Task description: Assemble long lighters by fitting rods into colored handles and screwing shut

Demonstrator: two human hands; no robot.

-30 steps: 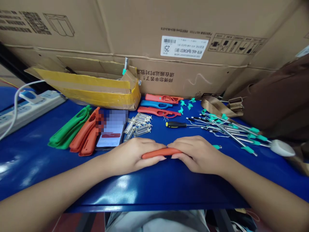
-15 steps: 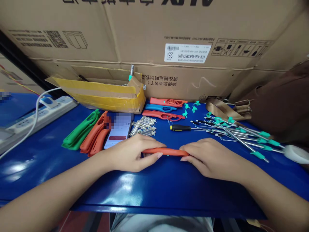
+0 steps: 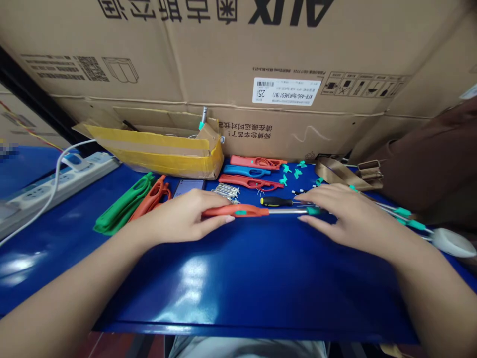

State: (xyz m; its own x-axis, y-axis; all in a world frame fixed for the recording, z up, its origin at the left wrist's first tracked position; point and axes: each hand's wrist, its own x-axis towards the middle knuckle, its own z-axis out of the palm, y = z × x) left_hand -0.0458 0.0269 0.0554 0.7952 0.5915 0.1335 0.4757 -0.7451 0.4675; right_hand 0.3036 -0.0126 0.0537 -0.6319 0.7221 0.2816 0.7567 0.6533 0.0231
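In the head view, my left hand [image 3: 190, 216] is closed on the orange handle of a long-nosed lighter [image 3: 249, 212], held level above the blue table. A teal button shows on the handle's side. From the handle's right end a metal tube [image 3: 286, 211] reaches toward my right hand [image 3: 335, 209]. Its thumb and fingers stand apart, above and below a teal collar [image 3: 313, 211] on the tube; whether they touch it is unclear. Just behind the tube lies a black and yellow screwdriver [image 3: 276, 201].
Orange and blue lighters [image 3: 246, 171] lie farther back beside small teal pieces [image 3: 297, 173]. Green handle shells [image 3: 122, 204] lie left, near a power strip [image 3: 67, 181]. A taped carton [image 3: 160, 154] stands behind. More metal tubes with teal collars [image 3: 404, 213] lie right.
The lighter has turned and shifted left and up in view, and its metal tube now shows. My right hand has left the handle and moved right with its fingers spreading.
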